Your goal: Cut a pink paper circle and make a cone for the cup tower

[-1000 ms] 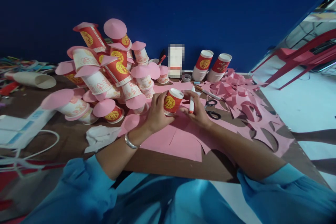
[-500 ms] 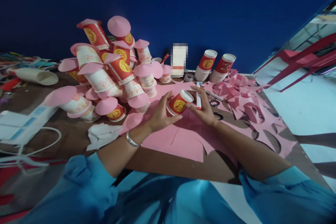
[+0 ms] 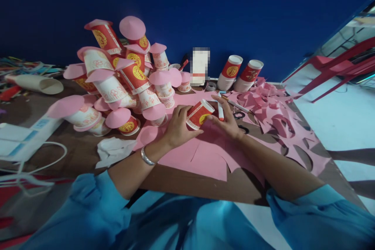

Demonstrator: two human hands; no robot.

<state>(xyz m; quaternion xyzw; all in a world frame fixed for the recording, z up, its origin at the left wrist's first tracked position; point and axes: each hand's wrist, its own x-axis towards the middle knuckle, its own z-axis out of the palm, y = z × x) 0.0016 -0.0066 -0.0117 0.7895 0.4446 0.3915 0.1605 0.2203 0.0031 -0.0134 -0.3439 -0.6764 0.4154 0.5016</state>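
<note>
Head view looks down on a brown table (image 3: pixel 88 152) against a blue wall. Left hand (image 3: pixel 179 127) wraps a tilted red paper cup (image 3: pixel 199 113), held just above the pink paper sheet (image 3: pixel 202 156), white base turned to the right. Right hand (image 3: pixel 227 119) touches that base with its fingertips while pinching a white marker (image 3: pixel 219 110) upright. Just left stands a crowded heap of pink-capped cups (image 3: pixel 125 82); scissors (image 3: pixel 238 116) lie close right, paper scraps (image 3: pixel 272 109) beyond. Open paper lies between the hands and the near table edge
</note>
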